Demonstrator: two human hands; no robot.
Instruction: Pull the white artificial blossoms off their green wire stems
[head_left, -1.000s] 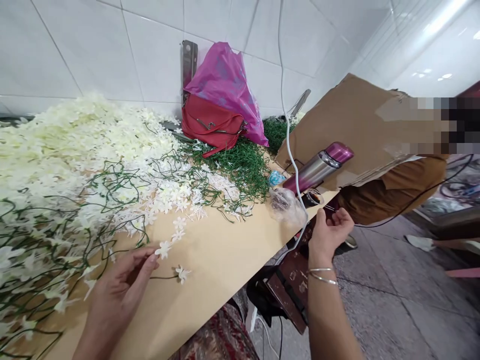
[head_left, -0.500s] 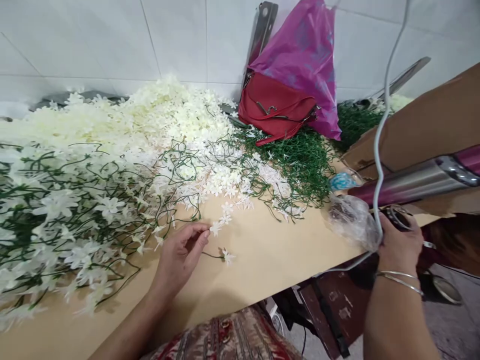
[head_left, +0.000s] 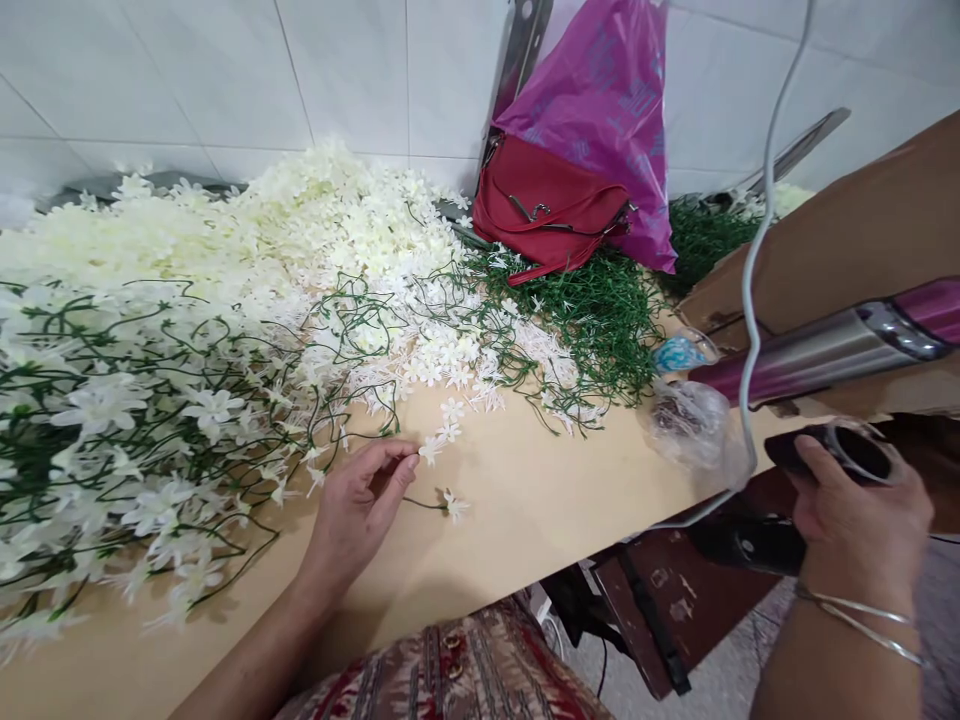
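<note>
My left hand [head_left: 360,515] rests over the table with thumb and forefinger pinched. They hold a small white artificial flower [head_left: 430,450], its petals at the fingertips. Close by lies a single flower [head_left: 454,506] on a green stem, and white blossoms [head_left: 451,411] lie just beyond the fingers. Off the table's right edge, my right hand [head_left: 862,530] grips a dark object [head_left: 786,453] with a round, silver-rimmed opening; its exact kind is unclear. Two thin bangles circle that wrist. Heaped white flowers with green stems [head_left: 214,410] spread left of my left hand.
A red handbag [head_left: 551,195] and purple plastic bag [head_left: 600,95] stand at the wall beside green stems [head_left: 600,310]. To the right are a clear plastic bag [head_left: 694,425], a purple-and-steel flask [head_left: 817,350], a cardboard box [head_left: 862,220] and a hanging white cable [head_left: 756,260].
My right hand has moved right and slightly down, away from the clear plastic bag, with the dark object in its grip. My left hand stays almost still, pinching the flower.
</note>
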